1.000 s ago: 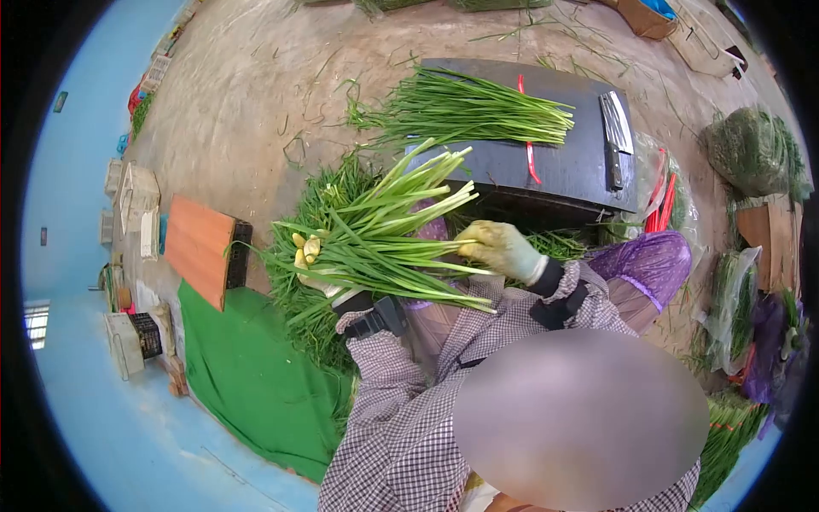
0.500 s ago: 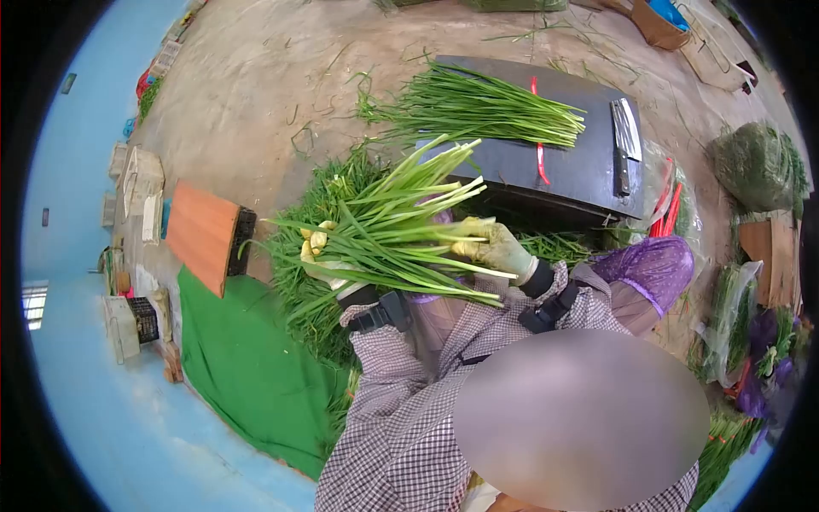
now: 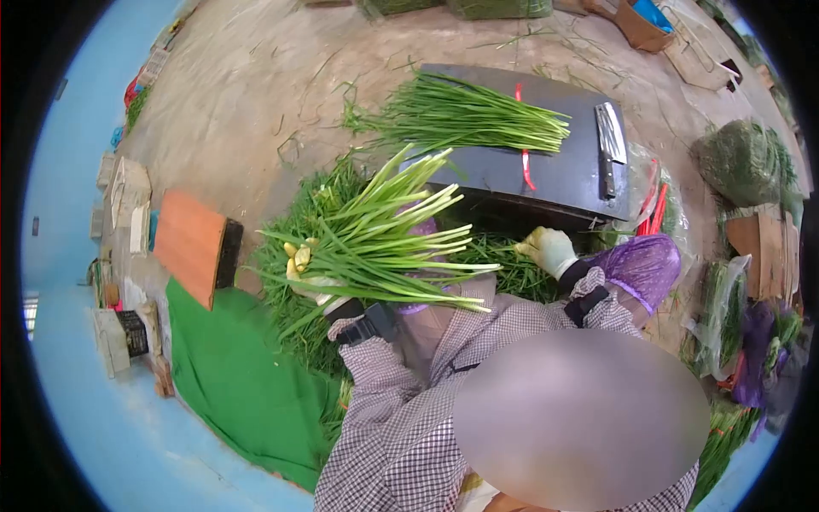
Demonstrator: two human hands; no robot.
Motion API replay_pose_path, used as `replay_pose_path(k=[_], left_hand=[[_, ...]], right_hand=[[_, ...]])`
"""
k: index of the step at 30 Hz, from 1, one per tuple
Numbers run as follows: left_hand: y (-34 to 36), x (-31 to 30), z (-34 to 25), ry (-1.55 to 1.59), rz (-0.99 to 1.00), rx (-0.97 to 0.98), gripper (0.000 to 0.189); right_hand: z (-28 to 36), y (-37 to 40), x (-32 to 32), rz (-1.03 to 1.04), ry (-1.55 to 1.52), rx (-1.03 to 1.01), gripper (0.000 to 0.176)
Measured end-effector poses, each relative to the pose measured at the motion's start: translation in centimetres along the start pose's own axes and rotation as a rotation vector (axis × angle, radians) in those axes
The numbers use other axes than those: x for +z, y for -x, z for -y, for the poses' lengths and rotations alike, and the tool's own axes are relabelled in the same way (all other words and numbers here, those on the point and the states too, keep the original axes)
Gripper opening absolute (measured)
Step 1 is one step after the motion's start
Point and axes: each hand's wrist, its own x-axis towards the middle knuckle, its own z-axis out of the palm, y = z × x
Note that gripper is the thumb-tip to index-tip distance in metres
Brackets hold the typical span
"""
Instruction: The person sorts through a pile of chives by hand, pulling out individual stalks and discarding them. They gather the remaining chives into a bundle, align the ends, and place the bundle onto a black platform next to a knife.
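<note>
My gloved left hand (image 3: 300,266) is wrapped round a loose bunch of garlic chives (image 3: 388,243); the pale stem ends fan out to the right above my lap. My gloved right hand (image 3: 548,249) is apart from the bunch, over loose green leaves (image 3: 514,271) beside my right knee. Its fingers look closed; what they hold, if anything, is too small to make out. Ahead, a second bunch of chives (image 3: 473,115) lies across a red tie (image 3: 526,162) on a dark board (image 3: 486,171). A knife (image 3: 609,149) rests at the board's right side.
More chives (image 3: 316,205) are heaped under my left hand. A green cloth (image 3: 239,375) and an orange-brown panel (image 3: 189,243) lie to the left. Red ties (image 3: 654,209) in clear plastic sit right of the board. A wrapped bale of greens (image 3: 738,162) stands farther right.
My right hand has left the stem ends and moved right, over the loose leaves by my knee. The left hand still grips the bunch. The view has shifted slightly.
</note>
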Motion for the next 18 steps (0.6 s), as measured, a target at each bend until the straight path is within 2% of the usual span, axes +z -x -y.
replay_pose_path(k=[2, 3, 4, 5, 6, 8, 9, 10, 11, 12, 14, 15, 16, 17, 18], left_hand=[[0.1, 0.0, 0.0, -0.075, 0.024, -0.038, 0.024], [0.2, -0.6, 0.0, -0.112, 0.037, -0.053, 0.023], [0.0, -0.6, 0.0, -0.151, 0.056, -0.063, 0.022], [0.2, 0.8, 0.4, -0.128, 0.065, -0.056, 0.020], [0.2, 1.4, 0.6, -0.144, -0.113, -0.001, 0.022], [0.2, 1.5, 0.6, -0.241, -0.065, 0.044, 0.025], [-0.1, 0.8, -0.4, -0.183, -0.059, -0.054, 0.026], [-0.5, 0.3, -1.1, -0.122, -0.051, -0.159, 0.027], [-0.4, 1.0, -0.6, -0.136, 0.074, -0.091, 0.028], [0.1, 2.3, -0.4, -0.224, -0.020, -0.078, 0.028], [0.0, 2.6, -1.0, -0.327, -0.112, -0.172, 0.027], [-0.2, 2.9, -0.4, -0.299, -0.117, -0.102, 0.027], [-0.4, 3.5, 0.4, -0.275, -0.124, -0.031, 0.027], [-0.6, 4.3, 0.8, -0.259, -0.128, 0.042, 0.027], [-0.5, 6.0, 1.5, -0.276, -0.102, 0.005, 0.028]], right_hand=[[0.7, -1.6, 0.5, -0.458, -0.364, -0.226, 0.029], [2.4, -2.6, -1.1, -0.488, -0.424, -0.151, 0.026], [3.2, -4.3, -1.9, -0.550, -0.441, -0.210, 0.027], [3.8, -6.6, -2.0, -0.715, -0.406, -0.220, 0.029], [4.4, -8.6, -1.4, -0.875, -0.371, -0.231, 0.034], [5.2, -10.0, -0.7, -0.814, -0.265, -0.116, 0.044], [5.4, -9.4, 0.5, -0.728, -0.032, -0.230, 0.042], [5.8, -8.6, 1.0, -0.454, -0.117, -0.365, 0.029], [5.9, -7.9, 3.3, -0.208, -0.029, -0.431, 0.025], [6.5, -4.7, 1.9, -0.127, -0.253, -0.302, 0.035], [5.1, -5.5, 4.1, -0.389, -0.465, -0.267, 0.038], [4.6, -5.0, 2.1, -0.548, -0.738, -0.290, 0.036], [4.5, -5.4, 0.7, -0.396, -1.169, -0.218, 0.041], [5.8, -4.2, 0.3, -0.299, -1.292, -0.387, 0.043], [7.6, -2.8, -1.8, -0.200, -1.398, -0.568, 0.046]])
